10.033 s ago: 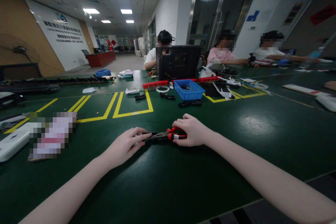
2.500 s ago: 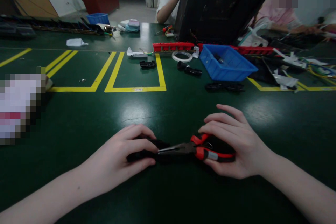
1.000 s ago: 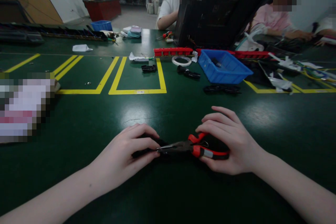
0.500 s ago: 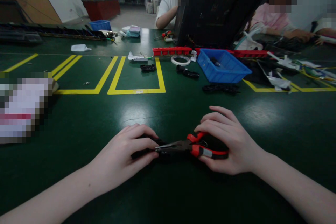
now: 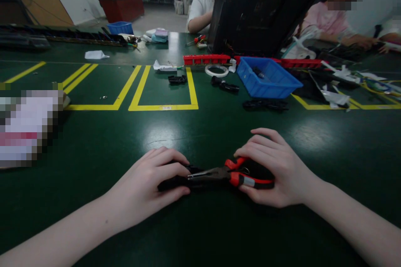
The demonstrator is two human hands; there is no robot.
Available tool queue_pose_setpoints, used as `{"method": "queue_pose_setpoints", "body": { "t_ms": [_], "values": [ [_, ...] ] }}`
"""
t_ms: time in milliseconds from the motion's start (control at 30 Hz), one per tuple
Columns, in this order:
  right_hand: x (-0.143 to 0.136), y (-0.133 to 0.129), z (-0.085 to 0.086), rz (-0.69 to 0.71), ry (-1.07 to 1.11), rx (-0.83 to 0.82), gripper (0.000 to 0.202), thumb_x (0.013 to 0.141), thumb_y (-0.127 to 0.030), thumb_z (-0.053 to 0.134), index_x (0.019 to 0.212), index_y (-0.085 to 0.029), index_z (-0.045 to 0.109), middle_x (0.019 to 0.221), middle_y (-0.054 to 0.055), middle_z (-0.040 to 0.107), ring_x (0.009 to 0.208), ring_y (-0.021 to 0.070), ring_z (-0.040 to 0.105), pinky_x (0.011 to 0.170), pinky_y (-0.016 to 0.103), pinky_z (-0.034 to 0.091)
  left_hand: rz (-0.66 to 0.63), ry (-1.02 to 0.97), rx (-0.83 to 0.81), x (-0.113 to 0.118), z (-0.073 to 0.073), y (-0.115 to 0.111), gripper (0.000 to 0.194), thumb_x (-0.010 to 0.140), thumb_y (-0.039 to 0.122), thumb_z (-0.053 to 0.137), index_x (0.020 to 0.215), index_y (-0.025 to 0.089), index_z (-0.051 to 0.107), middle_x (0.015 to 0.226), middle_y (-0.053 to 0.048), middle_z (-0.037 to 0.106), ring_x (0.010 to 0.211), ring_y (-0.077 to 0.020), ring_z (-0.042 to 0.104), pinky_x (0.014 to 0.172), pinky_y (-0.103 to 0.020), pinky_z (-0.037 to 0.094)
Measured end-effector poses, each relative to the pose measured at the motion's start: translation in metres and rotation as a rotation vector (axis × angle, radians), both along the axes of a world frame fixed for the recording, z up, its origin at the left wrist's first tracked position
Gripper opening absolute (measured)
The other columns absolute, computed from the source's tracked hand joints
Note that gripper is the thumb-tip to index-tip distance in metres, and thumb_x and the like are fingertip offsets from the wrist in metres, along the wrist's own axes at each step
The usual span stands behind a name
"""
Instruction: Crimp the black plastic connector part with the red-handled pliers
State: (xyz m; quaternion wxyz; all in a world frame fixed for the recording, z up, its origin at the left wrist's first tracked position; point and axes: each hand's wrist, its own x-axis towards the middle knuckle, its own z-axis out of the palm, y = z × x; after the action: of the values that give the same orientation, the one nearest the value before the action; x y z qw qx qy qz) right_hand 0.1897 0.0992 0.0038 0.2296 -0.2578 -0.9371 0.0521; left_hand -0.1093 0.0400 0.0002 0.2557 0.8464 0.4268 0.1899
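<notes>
a black part [image 5: 171, 183] lies at the green table [image 5: 200, 225], held between the thumb and fingers of the left hand [image 5: 150, 177], which cover much of it; its far end sticks out past the fingertips. there the tips of the red-handled pliers [image 5: 216, 173] meet it, though what they grip can't be told. the right hand [image 5: 278, 169] grasps the pliers by their spread handles. farther off lie a black bundle [image 5: 265, 105] and a blue bin [image 5: 275, 88].
</notes>
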Motion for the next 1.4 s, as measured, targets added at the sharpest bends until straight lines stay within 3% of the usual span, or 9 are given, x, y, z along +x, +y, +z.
{"method": "queue_pose_setpoints", "body": {
  "t_ms": [900,1100,1233,1400],
  "values": [
    [0.0027,0.0021,0.0008,0.044,-0.059,-0.054,0.036,0.075,-0.040,0.067,0.104,-0.020,0.059,0.086,0.003,0.068,0.075,0.0188,0.063,0.096,0.045,0.037,0.007,-0.013,0.000,-0.0007,0.0006,-0.0004,0.015,0.090,0.020,0.062,0.101,0.026,0.069,0.117,-0.003,0.061,0.103,-0.0218,0.056,0.087,-0.038,0.049],
    [0.0035,0.0015,-0.0001,0.053,-0.080,-0.014,0.040,0.076,-0.040,0.065,0.107,-0.017,0.058,0.090,0.007,0.069,0.078,0.0198,0.063,0.087,0.041,0.040,0.016,-0.019,-0.015,-0.0004,0.0014,0.0004,0.014,0.089,0.019,0.063,0.100,0.026,0.069,0.116,-0.002,0.061,0.103,-0.0213,0.057,0.088,-0.039,0.050],
    [0.0025,0.0008,0.0028,0.065,-0.109,-0.003,0.040,0.076,-0.039,0.065,0.108,-0.015,0.057,0.091,0.008,0.068,0.075,0.0186,0.061,0.076,0.037,0.042,0.011,-0.005,0.050,-0.0007,-0.0008,-0.0008,0.015,0.090,0.020,0.063,0.103,0.026,0.068,0.117,-0.002,0.063,0.104,-0.0207,0.059,0.087,-0.038,0.051],
    [0.0012,0.0009,0.0047,0.063,-0.118,-0.013,0.040,0.077,-0.040,0.064,0.108,-0.015,0.057,0.089,0.007,0.067,0.074,0.0184,0.060,0.075,0.036,0.041,-0.026,0.005,0.225,-0.0015,-0.0082,-0.0051,0.026,0.093,0.021,0.060,0.118,0.025,0.061,0.126,-0.004,0.063,0.107,-0.0210,0.062,0.088,-0.038,0.054]
  ]
}}
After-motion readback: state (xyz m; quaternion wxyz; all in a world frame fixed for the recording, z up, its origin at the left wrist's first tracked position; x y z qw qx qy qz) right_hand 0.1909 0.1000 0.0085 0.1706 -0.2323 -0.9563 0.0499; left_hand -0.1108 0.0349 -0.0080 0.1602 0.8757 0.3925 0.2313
